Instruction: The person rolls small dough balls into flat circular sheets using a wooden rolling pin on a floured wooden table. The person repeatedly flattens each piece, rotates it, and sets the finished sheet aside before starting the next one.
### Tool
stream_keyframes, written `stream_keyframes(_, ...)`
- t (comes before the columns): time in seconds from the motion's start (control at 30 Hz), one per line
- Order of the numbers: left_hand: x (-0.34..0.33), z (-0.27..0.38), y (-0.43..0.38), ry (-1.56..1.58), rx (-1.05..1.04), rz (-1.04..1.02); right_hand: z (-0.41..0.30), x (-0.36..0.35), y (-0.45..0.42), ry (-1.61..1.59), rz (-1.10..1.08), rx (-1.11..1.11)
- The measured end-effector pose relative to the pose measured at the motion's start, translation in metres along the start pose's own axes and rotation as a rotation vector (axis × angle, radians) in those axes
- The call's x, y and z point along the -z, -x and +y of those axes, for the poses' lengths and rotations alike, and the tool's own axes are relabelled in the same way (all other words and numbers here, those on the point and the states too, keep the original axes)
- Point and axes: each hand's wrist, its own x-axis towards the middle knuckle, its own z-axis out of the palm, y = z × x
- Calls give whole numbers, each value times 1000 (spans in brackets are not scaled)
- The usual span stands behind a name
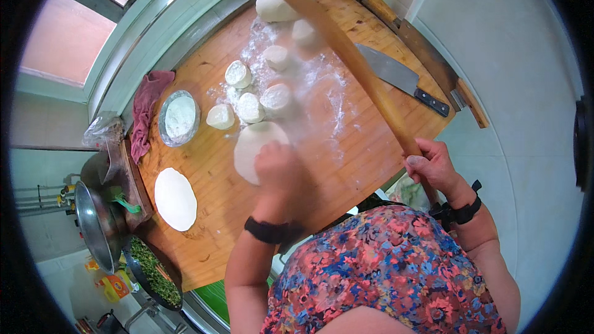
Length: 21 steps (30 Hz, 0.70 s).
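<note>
My right hand (431, 162) grips the near end of a long wooden rolling pin (352, 60), whose far end reaches over the back of the board. At the right edge of a flattened dough disc (253, 148) is my left hand (276, 167), blurred; whether its fingers hold the dough is unclear. Several floured dough pieces (250, 107) lie beyond the disc, with a larger dough lump (276, 7) at the back, partly behind the pin. A thin rolled dough sheet (175, 199) lies flat at the left, near a bowl of flour (180, 118).
A cleaver (390, 67) lies on the wooden board (222, 241) at right; more knives stand along its far right edge. A reddish cloth (147, 111) lies at the left rim. Beyond are a metal bowl (100, 227) and a pan of chopped green filling (153, 271).
</note>
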Motion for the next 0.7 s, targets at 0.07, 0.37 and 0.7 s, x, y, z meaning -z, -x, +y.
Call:
stream_keyframes(0.07,-9,24,-8,-35,-57,-18,-1,3,2,16,4,26)
stream_keyframes(0.37,35,27,9,492,-533,-231,2,4,-3,82,-6,-2)
stream_keyframes(0.7,87,-51,96,393,-399,-52,0,-17,-16,1002,-257,493)
